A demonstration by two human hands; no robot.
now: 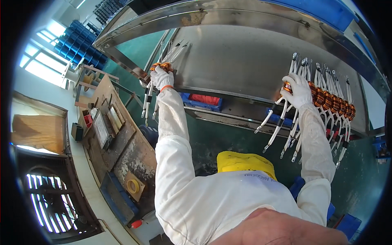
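Observation:
At the left end of the metal bench, my left hand [162, 77] in a white glove closes round a pair of copper-wound ring coils [165, 66]. White sleeved leads with metal lugs stick out from them, toward the back and over the front edge. My right hand [297, 90], also gloved, grips the copper coil [287, 86] at the left end of a row. Beside it on the right stands the rest of the row of copper coils [328, 101], packed side by side. Their white leads [281, 122] hang over the bench's front edge, some with black bands.
Between my hands stretches the grey metal bench top [237, 57], under a raised metal frame bar [228, 18]. A blue bin [222, 106] with red contents sits below. To the left are a worn wooden workbench [126, 151] and stacked blue spools [79, 45].

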